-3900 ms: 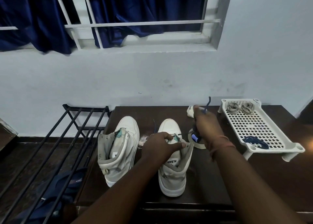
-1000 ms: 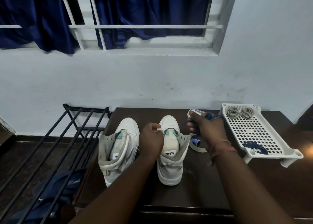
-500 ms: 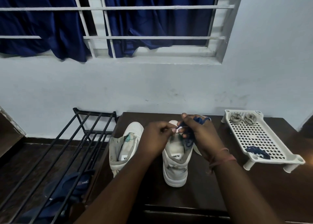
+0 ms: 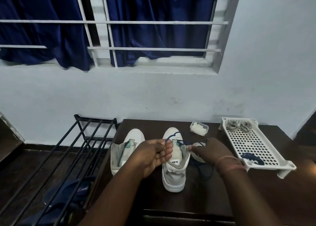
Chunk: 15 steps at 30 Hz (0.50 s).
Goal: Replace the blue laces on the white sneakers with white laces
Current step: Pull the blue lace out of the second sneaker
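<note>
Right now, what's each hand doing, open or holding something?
Left hand: pinching the blue lace over the right-side sneaker.
Right hand: pinching the same lace's other stretch.

a: the table (image 4: 196, 200) at lower centre looks like dark wood with a faint sheen.
b: the tray (image 4: 266, 159) at right is white perforated plastic, matt. the rack (image 4: 71, 150) at lower left looks like black-painted metal bars.
a: the curtain (image 4: 153, 20) up top is blue cloth, slightly glossy.
</note>
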Tool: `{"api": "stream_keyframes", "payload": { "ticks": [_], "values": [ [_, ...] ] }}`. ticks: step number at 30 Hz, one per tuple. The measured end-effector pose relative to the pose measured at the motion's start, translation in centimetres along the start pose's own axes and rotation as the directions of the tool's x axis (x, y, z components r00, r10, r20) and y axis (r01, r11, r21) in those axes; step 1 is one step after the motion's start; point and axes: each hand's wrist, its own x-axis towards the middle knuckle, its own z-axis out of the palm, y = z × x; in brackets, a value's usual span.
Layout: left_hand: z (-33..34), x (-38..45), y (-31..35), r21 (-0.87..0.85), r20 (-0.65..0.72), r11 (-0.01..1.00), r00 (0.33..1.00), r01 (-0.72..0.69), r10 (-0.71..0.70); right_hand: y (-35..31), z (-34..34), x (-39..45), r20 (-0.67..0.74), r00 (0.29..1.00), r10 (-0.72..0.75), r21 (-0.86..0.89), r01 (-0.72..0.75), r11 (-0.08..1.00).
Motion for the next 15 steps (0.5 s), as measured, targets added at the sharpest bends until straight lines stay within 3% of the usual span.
{"api": "stream_keyframes", "payload": {
  "ticks": [2, 3, 6, 8, 10, 12, 15],
  "values": [
    [0.0, -0.3, -0.2, 0.066, 0.057, 0.998, 0.998, 0.008, -0.011, -1.0, 0.1, -0.6, -0.144, 0.975, -0.172, -0.095, 0.160, 0.983],
    [0.0, -0.5, -0.1, 0.099, 0.086, 0.995, 0.996, 0.009, -0.018, -1.7, 0.3, -1.3, -0.158, 0.940, -0.302, -0.056, 0.297, 0.953],
    [0.1, -0.9, 0.3, 0.182, 0.186, 0.983, 0.982, 0.000, -0.034, -2.8, 1.7, -1.8, -0.187, 0.768, -0.612, 0.043, 0.629, 0.776],
    [0.1, -1.2, 0.5, 0.178, 0.282, 0.984, 0.958, 0.008, -0.059, -2.3, 2.8, -1.8, -0.273, 0.686, -0.675, 0.044, 0.709, 0.703],
    [-0.1, -1.3, 0.7, 0.178, 0.382, 0.984, 0.920, 0.017, -0.085, -2.1, 2.8, -2.4, -0.298, 0.721, -0.625, 0.145, 0.682, 0.717],
    [0.0, -1.3, 0.8, 0.181, 0.457, 0.984, 0.885, 0.005, -0.088, -2.1, 2.7, -2.5, -0.233, 0.766, -0.599, 0.232, 0.642, 0.731],
    [0.8, -1.2, 0.8, -0.029, 0.440, 0.999, 0.897, -0.033, 0.043, -2.3, 3.2, -2.6, -0.219, 0.754, -0.619, 0.229, 0.657, 0.719]
  ]
}}
